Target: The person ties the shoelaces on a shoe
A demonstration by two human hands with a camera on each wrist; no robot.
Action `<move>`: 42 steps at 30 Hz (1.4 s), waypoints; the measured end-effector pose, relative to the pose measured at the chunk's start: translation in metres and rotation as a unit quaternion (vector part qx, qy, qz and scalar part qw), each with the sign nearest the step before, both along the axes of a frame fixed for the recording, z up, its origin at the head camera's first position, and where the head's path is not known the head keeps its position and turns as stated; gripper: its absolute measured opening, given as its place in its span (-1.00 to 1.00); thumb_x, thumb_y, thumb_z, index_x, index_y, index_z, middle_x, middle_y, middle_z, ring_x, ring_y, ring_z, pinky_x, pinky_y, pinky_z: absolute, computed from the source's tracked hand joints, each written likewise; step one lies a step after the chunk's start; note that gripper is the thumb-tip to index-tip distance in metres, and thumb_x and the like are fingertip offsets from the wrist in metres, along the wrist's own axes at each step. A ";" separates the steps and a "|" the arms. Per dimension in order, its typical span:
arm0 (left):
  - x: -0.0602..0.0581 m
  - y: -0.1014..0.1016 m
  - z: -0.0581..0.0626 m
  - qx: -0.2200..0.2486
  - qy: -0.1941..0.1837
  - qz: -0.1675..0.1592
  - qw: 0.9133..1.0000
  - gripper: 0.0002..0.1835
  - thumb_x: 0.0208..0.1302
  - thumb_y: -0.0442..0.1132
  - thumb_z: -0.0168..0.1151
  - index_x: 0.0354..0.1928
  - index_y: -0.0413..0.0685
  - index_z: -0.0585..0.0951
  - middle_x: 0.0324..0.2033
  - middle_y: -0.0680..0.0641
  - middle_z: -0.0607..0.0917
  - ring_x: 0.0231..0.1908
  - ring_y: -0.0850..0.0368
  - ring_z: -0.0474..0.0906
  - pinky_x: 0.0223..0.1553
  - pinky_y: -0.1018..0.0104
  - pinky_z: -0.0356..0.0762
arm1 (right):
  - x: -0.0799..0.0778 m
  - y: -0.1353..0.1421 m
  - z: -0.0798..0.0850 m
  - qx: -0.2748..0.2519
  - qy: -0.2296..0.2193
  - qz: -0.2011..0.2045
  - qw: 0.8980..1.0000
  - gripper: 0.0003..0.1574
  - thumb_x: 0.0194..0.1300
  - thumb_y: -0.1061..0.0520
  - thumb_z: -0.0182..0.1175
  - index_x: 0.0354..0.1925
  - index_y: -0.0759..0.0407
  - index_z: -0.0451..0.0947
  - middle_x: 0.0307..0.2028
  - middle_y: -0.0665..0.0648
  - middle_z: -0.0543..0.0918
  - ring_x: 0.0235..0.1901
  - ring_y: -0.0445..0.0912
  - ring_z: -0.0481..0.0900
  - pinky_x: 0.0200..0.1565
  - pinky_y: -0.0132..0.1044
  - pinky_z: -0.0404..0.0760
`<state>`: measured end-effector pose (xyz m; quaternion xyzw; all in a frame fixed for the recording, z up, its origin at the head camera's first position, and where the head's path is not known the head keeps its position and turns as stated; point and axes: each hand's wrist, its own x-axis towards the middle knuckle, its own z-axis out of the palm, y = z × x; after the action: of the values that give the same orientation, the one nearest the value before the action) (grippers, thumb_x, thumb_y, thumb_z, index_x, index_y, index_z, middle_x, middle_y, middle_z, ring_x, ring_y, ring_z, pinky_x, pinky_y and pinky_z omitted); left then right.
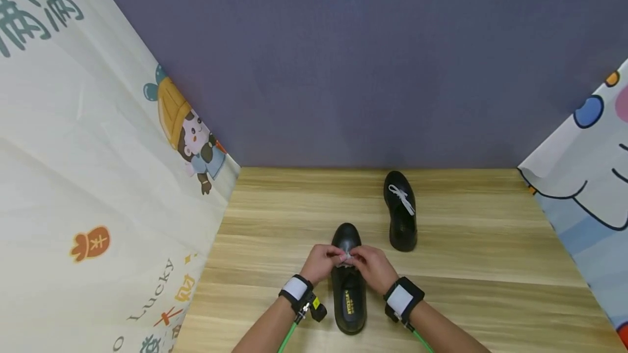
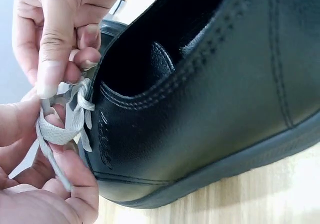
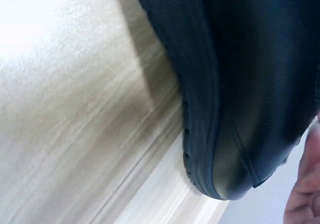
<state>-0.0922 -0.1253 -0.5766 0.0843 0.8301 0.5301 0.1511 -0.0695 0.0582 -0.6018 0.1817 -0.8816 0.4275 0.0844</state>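
Observation:
A black leather shoe (image 1: 350,317) stands on the wood-look surface, toe pointing away from me. Over its front, both hands meet at the white shoelace (image 2: 62,132). My left hand (image 1: 320,264) pinches the lace from the left, and a loop of it runs round the fingertips in the left wrist view. From the other side my right hand (image 1: 375,267) pinches the lace between thumb and fingers. In the right wrist view the shoe's dark side (image 3: 260,89) fills much of the picture, and only some fingers (image 3: 305,194) show at the edge.
A second black shoe (image 1: 403,230), its white lace tied in a bow, stands farther off to the right. Behind the wood-look surface (image 1: 275,206) rises a grey-blue panel (image 1: 343,70). Printed cloths hang at the left (image 1: 122,189) and right (image 1: 584,168).

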 end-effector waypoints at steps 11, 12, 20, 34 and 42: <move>0.006 0.002 -0.007 0.067 -0.013 0.102 0.992 -0.90 0.21 -0.35 0.42 -0.30 -0.28 0.78 -0.41 -0.09 0.73 -0.43 0.25 0.53 -0.37 0.32 0.58 | 0.001 0.004 -0.001 -0.034 0.023 -0.018 0.999 -0.84 0.11 0.33 0.46 -0.33 0.12 0.73 -0.41 -0.09 0.64 -0.41 -0.29 0.54 -0.37 -0.37 0.56; 0.006 0.002 -0.007 0.072 -0.015 0.113 0.991 -0.90 0.22 -0.36 0.41 -0.30 -0.30 0.77 -0.43 -0.10 0.72 -0.46 0.24 0.52 -0.38 0.27 0.60 | 0.001 0.004 0.000 -0.037 0.019 -0.020 0.999 -0.84 0.11 0.33 0.46 -0.33 0.11 0.74 -0.42 -0.10 0.63 -0.42 -0.30 0.52 -0.38 -0.38 0.54; 0.008 0.002 -0.008 0.069 -0.030 0.110 0.991 -0.93 0.19 -0.45 0.39 -0.28 -0.28 0.76 -0.34 -0.10 0.71 -0.46 0.20 0.61 -0.37 0.20 0.68 | 0.004 0.007 0.004 -0.037 0.010 -0.015 0.999 -0.84 0.11 0.33 0.47 -0.35 0.12 0.72 -0.41 -0.12 0.56 -0.42 -0.31 0.46 -0.38 -0.39 0.52; 0.011 -0.007 -0.018 0.079 -0.028 0.093 0.992 -0.88 0.16 -0.45 0.40 -0.24 -0.29 0.76 -0.33 -0.12 0.70 -0.39 0.23 0.55 -0.37 0.42 0.54 | 0.009 0.008 -0.002 -0.046 -0.002 -0.005 0.999 -0.83 0.13 0.35 0.45 -0.33 0.12 0.73 -0.39 -0.15 0.49 -0.42 -0.31 0.44 -0.40 -0.41 0.50; 0.011 -0.012 -0.020 0.087 -0.031 0.049 0.995 -0.75 0.11 -0.51 0.37 -0.12 -0.34 0.73 -0.26 -0.15 0.62 -0.45 0.27 0.56 -0.40 0.43 0.53 | 0.011 0.008 -0.006 -0.047 0.022 0.001 0.999 -0.81 0.10 0.38 0.45 -0.33 0.16 0.71 -0.40 -0.12 0.50 -0.43 -0.32 0.44 -0.41 -0.42 0.50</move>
<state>-0.0810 -0.1369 -0.5971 0.0401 0.7788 0.6096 0.1425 -0.0584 0.0659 -0.6082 0.1876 -0.8581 0.4646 0.1121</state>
